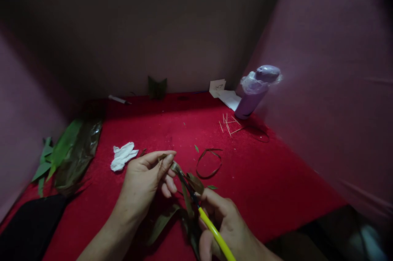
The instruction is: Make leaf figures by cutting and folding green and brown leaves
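My left hand (147, 183) pinches the upper end of a brownish-green leaf strip (162, 222) between thumb and fingers. From my right hand (229, 222) extends a slim tool (215, 232) with a yellow handle and a dark front part. Its tip meets something small and pale beside my left fingertips; the exact contact is too small to tell. More of the leaf curls around the dark part of the tool and hangs below onto the red cloth (276, 179). A loop of thin brown strip (198, 166) lies beyond my right hand.
Crumpled white tissue (123, 156) and green leaves (66, 142) beside a clear bag lie left, near a black object (30, 228). Toothpicks (229, 125), a plastic-topped purple cylinder (251, 99) and white cards (229, 99) are back right. A syringe-like item (119, 99) and folded leaf (157, 88) are at the back.
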A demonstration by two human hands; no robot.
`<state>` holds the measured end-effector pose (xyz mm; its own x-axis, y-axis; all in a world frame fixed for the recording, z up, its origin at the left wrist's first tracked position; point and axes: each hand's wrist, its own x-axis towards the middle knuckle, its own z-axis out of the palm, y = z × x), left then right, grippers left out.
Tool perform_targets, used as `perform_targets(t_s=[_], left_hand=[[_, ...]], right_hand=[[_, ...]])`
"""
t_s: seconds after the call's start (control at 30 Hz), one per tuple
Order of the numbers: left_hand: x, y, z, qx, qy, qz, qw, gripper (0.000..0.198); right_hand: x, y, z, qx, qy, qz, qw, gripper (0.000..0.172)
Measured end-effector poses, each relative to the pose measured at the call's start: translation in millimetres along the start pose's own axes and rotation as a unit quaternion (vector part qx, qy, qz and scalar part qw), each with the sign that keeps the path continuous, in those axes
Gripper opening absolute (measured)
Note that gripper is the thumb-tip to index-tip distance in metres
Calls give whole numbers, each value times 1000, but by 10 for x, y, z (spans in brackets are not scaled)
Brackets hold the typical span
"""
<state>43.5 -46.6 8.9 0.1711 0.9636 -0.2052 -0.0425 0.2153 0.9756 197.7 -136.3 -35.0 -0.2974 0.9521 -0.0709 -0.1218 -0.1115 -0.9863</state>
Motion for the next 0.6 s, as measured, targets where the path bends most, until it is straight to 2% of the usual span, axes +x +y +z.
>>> perform_targets(t_s=[0.17,0.4,0.6], left_hand=[[-5,11,0,16,0,1,1000,28],[-5,6,-24,59,13,-3,998,25],[18,-7,-36,42,-16,-3,999,26]], right_hand=[[-23,65,-1,23,-9,6,1000,38],[-21,31,9,-35,27,11,999,23],[-21,61,20,-32,38,11,999,31]])
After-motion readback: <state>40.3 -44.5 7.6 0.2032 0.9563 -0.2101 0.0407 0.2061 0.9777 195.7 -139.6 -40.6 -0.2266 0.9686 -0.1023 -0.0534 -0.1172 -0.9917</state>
